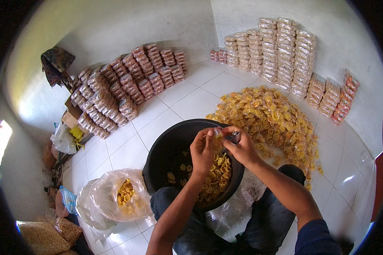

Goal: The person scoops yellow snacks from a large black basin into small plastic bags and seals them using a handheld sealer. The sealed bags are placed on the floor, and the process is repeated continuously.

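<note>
My left hand (pixel 201 151) holds a small clear plastic packet (pixel 217 139) with a yellow snack piece inside. At its upper edge, the fingertips of my right hand (pixel 242 147) pinch the plastic. A small dark, shiny item (pixel 235 137) sits in the right hand's grip; what it is cannot be made out. Both hands are over a round black tub (pixel 164 149) standing between my knees. Loose yellow curled snack pieces (pixel 217 177) lie heaped in its right side, partly hidden by my left forearm, with a few scattered at the left.
Beyond the tub to the right spreads a heap of filled packets (pixel 265 111). Clear plastic bags (pixel 231 212) lie between my legs. An open bag of yellow snacks (pixel 99 194) stands left. Stacked pale packs (pixel 279 54) and brownish packs (pixel 127 83) line the walls.
</note>
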`<state>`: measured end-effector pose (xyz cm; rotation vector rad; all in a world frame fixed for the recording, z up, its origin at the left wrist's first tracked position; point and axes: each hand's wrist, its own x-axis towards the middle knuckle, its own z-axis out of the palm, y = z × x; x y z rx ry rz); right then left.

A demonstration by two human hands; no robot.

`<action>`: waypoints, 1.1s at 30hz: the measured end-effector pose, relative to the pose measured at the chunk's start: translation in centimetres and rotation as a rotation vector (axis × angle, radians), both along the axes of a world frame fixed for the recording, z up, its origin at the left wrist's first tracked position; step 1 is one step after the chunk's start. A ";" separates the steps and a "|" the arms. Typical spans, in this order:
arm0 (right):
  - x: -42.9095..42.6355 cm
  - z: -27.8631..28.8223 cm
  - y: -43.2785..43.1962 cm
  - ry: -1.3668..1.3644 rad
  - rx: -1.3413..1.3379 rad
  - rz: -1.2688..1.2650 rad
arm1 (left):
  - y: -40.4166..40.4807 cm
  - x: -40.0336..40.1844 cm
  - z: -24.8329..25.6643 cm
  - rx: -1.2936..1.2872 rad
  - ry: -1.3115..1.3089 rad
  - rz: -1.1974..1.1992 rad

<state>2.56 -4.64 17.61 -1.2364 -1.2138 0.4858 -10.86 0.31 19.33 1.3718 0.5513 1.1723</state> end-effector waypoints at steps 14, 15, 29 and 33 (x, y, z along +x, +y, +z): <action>0.6 -0.6 0.0 0.207 -0.022 0.002 | -0.6 0.3 -0.1 -0.102 0.089 -0.048; 0.6 -0.4 -0.1 0.177 -0.035 -0.011 | -0.6 0.2 -0.2 -0.105 0.106 -0.045; -0.3 -1.0 -0.1 -0.163 -0.157 0.119 | 2.5 -0.3 -3.2 -0.453 -0.327 -0.108; 0.3 -1.3 0.0 -0.017 -0.154 0.105 | 2.8 -0.5 -2.5 -0.543 -0.278 -0.087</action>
